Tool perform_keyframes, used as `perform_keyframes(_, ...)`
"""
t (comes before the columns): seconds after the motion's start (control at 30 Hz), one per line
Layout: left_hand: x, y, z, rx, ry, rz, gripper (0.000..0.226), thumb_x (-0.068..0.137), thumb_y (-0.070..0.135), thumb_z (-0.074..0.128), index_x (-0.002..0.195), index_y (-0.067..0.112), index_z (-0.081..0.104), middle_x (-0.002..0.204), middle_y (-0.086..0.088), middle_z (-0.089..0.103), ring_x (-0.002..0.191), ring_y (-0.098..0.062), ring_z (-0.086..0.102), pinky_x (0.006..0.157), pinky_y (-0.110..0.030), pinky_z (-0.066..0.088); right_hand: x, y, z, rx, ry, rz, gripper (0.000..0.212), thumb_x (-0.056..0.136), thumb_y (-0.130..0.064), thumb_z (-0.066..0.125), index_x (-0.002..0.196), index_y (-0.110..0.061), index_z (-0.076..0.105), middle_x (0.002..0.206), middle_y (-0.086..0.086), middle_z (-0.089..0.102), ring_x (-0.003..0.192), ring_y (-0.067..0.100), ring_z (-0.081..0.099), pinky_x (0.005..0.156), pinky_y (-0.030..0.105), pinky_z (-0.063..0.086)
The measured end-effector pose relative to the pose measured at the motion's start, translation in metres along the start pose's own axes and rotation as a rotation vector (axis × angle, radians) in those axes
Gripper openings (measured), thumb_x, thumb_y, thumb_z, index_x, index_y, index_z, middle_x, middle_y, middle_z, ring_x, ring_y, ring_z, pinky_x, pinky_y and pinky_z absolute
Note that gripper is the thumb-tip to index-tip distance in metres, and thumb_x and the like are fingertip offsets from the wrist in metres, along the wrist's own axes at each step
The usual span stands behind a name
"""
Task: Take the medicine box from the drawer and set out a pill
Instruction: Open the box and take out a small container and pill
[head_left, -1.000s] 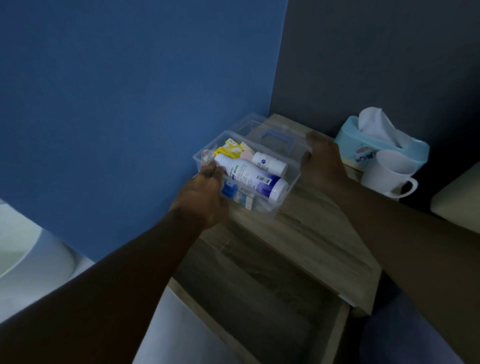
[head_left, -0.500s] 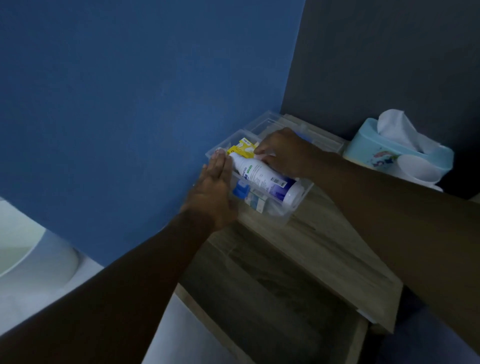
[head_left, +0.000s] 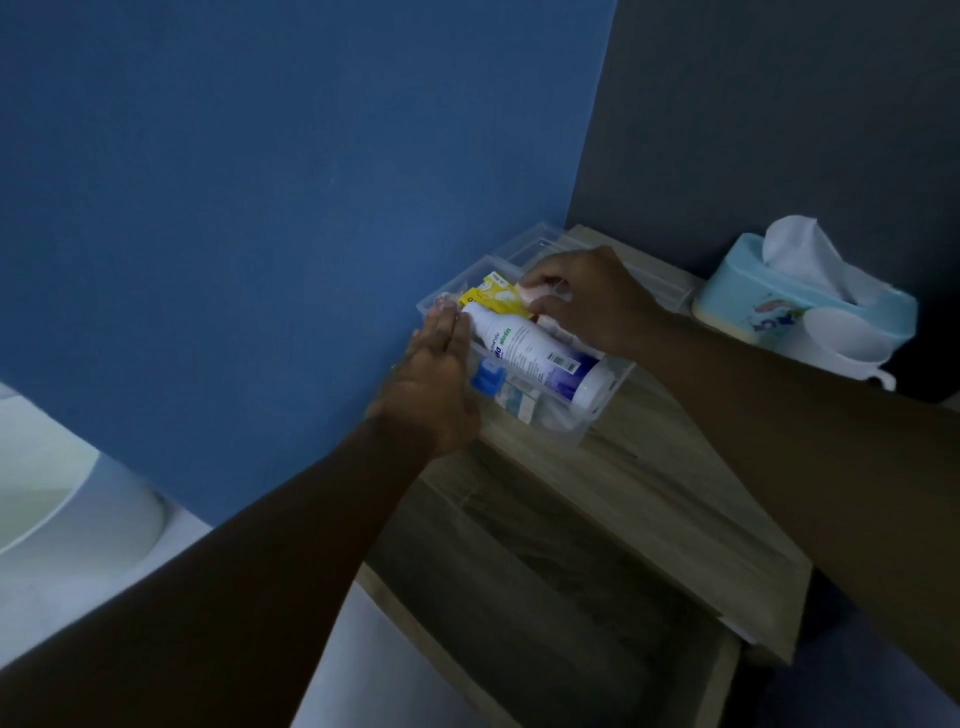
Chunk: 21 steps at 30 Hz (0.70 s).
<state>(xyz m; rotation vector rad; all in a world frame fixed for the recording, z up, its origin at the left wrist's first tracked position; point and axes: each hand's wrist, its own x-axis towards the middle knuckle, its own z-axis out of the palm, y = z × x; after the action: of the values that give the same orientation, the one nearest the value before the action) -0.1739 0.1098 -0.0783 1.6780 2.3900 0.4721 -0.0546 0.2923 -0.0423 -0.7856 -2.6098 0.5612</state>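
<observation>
Open clear box (head_left: 582, 423) on the table (head_left: 649, 499), against the blue wall (head_left: 260, 208). Left hand (head_left: 431, 384), fingers flat, braces its side; right hand (head_left: 597, 301) pinches a small packet (head_left: 543, 299) inside. Tissue holder (head_left: 779, 291) and cup (head_left: 841, 343) stand right; drawer (head_left: 545, 623) open below.

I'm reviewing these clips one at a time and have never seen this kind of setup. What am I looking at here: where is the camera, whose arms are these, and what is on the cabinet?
There is no machine: the single view comes from a camera worn on a person's head, looking down at their own bare arms. On the wooden cabinet top stands a clear medicine box with its lid folded back. Inside lie a white bottle, yellow packets and small blue items. The left hand rests flat against the box's side. The right hand reaches inside, fingers pinched on something small and pale; what it is I cannot tell. Behind stand a tissue box and a white mug. Below, the drawer is open.
</observation>
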Motion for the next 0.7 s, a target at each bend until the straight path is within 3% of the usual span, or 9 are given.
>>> perform_keyframes(0.1, 0.004, 0.001, -0.015, -0.040, -0.047, -0.035, 0.082, 0.088, 0.022, 0.060, 0.155, 0.011, 0.014, 0.165, -0.007, 0.003, 0.152, -0.020, 0.002, 0.122, -0.031, 0.008, -0.015, -0.003, -0.011, 0.035, 0.058, -0.010, 0.029, 0.082, -0.009, 0.075, 0.111, -0.015, 0.073, 0.106, 0.002, 0.074, 0.098, 0.016, 0.067, 0.091, 0.034, 0.055)
perform_keyframes(0.17, 0.003, 0.003, -0.025, -0.173, 0.010, -0.066, 0.073, 0.086, 0.017, 0.062, 0.151, 0.013, 0.029, 0.159, -0.010, 0.027, 0.146, -0.024, 0.026, 0.118, -0.032, 0.023, -0.029, -0.009, -0.022, 0.060, 0.101, -0.003, 0.030, 0.083, -0.008, 0.074, 0.112, -0.013, 0.073, 0.107, 0.002, 0.074, 0.096, 0.013, 0.068, 0.092, 0.032, 0.054)
perform_keyframes(0.23, -0.004, 0.012, -0.031, -0.374, 0.159, -0.083, 0.058, 0.085, 0.012, 0.062, 0.141, 0.013, 0.047, 0.140, -0.008, 0.054, 0.125, -0.018, 0.052, 0.103, -0.024, 0.039, -0.046, -0.016, -0.032, 0.092, 0.136, 0.003, 0.033, 0.084, -0.009, 0.073, 0.116, -0.014, 0.072, 0.111, 0.001, 0.074, 0.097, 0.010, 0.068, 0.094, 0.030, 0.054)
perform_keyframes(0.33, -0.006, 0.040, -0.035, -0.728, 0.303, -0.264, 0.039, 0.089, 0.012, 0.057, 0.127, 0.014, 0.061, 0.109, 0.001, 0.066, 0.095, -0.008, 0.059, 0.078, -0.012, 0.044, -0.078, -0.025, -0.046, 0.158, 0.170, -0.012, 0.037, 0.085, -0.010, 0.071, 0.122, -0.013, 0.070, 0.114, 0.001, 0.073, 0.099, 0.010, 0.069, 0.095, 0.029, 0.054)
perform_keyframes(0.4, -0.004, 0.062, -0.032, -1.088, 0.242, -0.373, 0.033, 0.093, 0.011, 0.053, 0.123, 0.008, 0.064, 0.100, -0.003, 0.070, 0.089, -0.014, 0.065, 0.075, -0.016, 0.049, -0.101, -0.029, -0.055, 0.204, 0.203, -0.014, 0.035, 0.085, -0.009, 0.072, 0.120, -0.012, 0.070, 0.109, 0.000, 0.073, 0.096, 0.010, 0.069, 0.092, 0.027, 0.055)
perform_keyframes(0.47, -0.010, 0.086, -0.027, -1.364, 0.121, -0.394, 0.029, 0.094, 0.009, 0.052, 0.119, 0.003, 0.065, 0.100, -0.012, 0.073, 0.089, -0.022, 0.069, 0.083, -0.029, 0.054, -0.121, -0.033, -0.064, 0.223, 0.231, -0.017, 0.035, 0.084, -0.010, 0.074, 0.119, -0.012, 0.071, 0.108, -0.001, 0.073, 0.095, 0.009, 0.068, 0.090, 0.023, 0.054)
perform_keyframes(0.53, -0.020, 0.107, -0.020, -1.486, 0.002, -0.361, 0.029, 0.097, 0.013, 0.051, 0.121, 0.003, 0.063, 0.110, -0.016, 0.072, 0.100, -0.027, 0.070, 0.094, -0.036, 0.053, -0.137, -0.035, -0.071, 0.224, 0.248, -0.021, 0.034, 0.084, -0.011, 0.075, 0.118, -0.011, 0.072, 0.109, 0.001, 0.072, 0.096, 0.009, 0.066, 0.087, 0.020, 0.051)
perform_keyframes(0.7, -0.039, 0.142, -0.004, -1.688, -0.218, -0.263, 0.036, 0.101, 0.026, 0.047, 0.117, 0.000, 0.064, 0.113, -0.018, 0.071, 0.112, -0.032, 0.066, 0.098, -0.042, 0.052, -0.166, -0.026, -0.082, 0.182, 0.286, -0.016, 0.028, 0.086, -0.016, 0.074, 0.114, -0.015, 0.074, 0.103, -0.005, 0.072, 0.093, 0.004, 0.062, 0.084, 0.020, 0.050)
